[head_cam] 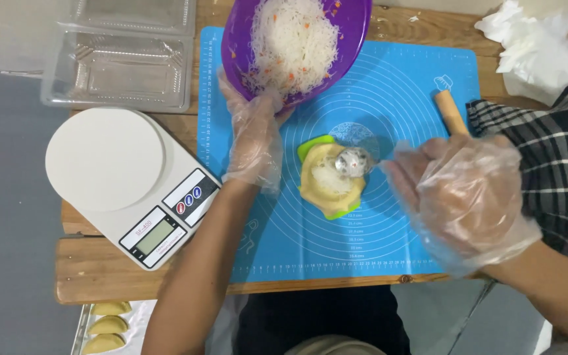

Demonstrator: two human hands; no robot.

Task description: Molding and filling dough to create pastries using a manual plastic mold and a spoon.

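My left hand (252,141), in a clear plastic glove, grips the near rim of a purple bowl (238,46) tilted toward me and filled with white noodle filling with orange bits (294,43). My right hand (468,197), also gloved, holds a metal spoon (353,161) whose bowl rests over a round of yellow dough (330,181). The dough lies on a green dumpling press (313,146) and carries a small heap of filling. All of it sits on a blue silicone mat (402,85).
A white kitchen scale (119,174) stands at the left, with clear plastic containers (123,62) behind it. A wooden rolling pin (450,112) and crumpled tissue (537,46) lie at the right. Folded dumplings (108,325) rest on a tray at the lower left.
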